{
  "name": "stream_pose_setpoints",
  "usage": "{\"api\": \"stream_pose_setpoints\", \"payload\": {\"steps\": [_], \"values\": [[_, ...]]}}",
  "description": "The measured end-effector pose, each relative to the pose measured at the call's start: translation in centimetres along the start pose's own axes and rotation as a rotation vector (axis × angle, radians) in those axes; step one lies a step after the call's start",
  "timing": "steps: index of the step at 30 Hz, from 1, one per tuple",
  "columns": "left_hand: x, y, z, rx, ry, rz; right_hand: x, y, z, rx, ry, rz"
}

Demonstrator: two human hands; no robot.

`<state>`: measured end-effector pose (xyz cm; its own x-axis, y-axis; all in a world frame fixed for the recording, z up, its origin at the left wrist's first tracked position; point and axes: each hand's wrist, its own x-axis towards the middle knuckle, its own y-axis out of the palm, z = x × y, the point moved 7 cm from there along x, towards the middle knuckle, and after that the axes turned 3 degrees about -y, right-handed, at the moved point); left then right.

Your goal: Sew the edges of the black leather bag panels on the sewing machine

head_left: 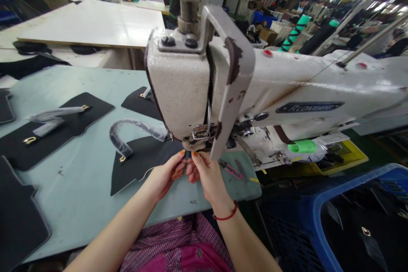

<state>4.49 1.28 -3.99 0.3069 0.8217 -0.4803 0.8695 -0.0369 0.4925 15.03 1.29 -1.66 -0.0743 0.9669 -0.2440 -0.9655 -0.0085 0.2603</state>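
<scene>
A black bag panel [140, 163] with a plastic-wrapped handle [134, 129] lies on the pale blue sewing table [79, 182], its edge under the head of a worn white sewing machine [191, 85]. My left hand [167, 174] pinches the panel's edge just below the presser foot. My right hand [204, 172], a red cord at its wrist, meets it there with fingers closed on the same edge.
More black panels with gold rings [57, 125] and wrapped handles lie left on the table. Pink snips [231, 170] rest right of my hands. A blue crate [360, 216] holding black pieces stands at lower right. A white bench [95, 23] and other workers are behind.
</scene>
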Motion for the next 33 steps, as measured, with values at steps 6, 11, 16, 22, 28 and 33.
{"api": "stream_pose_setpoints", "payload": {"steps": [6,11,16,22,28,33], "values": [[0.2,0.6,0.1,-0.045,-0.005,0.084,-0.2,0.4,0.3,-0.003,-0.073,-0.060],[0.0,-1.2,-0.1,0.018,0.002,-0.126,-0.1,0.0,1.7,-0.189,-0.108,-0.062],[0.2,-1.1,-0.5,0.096,-0.001,-0.107,0.0,-0.2,1.7,-0.198,-0.135,-0.029],[0.3,-1.2,-0.5,0.141,-0.013,-0.129,-1.2,-0.9,0.4,-0.161,-0.113,0.002],[0.7,-0.9,-1.3,0.182,0.084,-0.105,-3.3,-2.2,-3.4,-0.213,-0.012,0.016],[1.2,-0.8,-1.8,0.189,0.117,-0.073,-4.0,-2.6,-6.9,-0.251,0.056,0.041]]}}
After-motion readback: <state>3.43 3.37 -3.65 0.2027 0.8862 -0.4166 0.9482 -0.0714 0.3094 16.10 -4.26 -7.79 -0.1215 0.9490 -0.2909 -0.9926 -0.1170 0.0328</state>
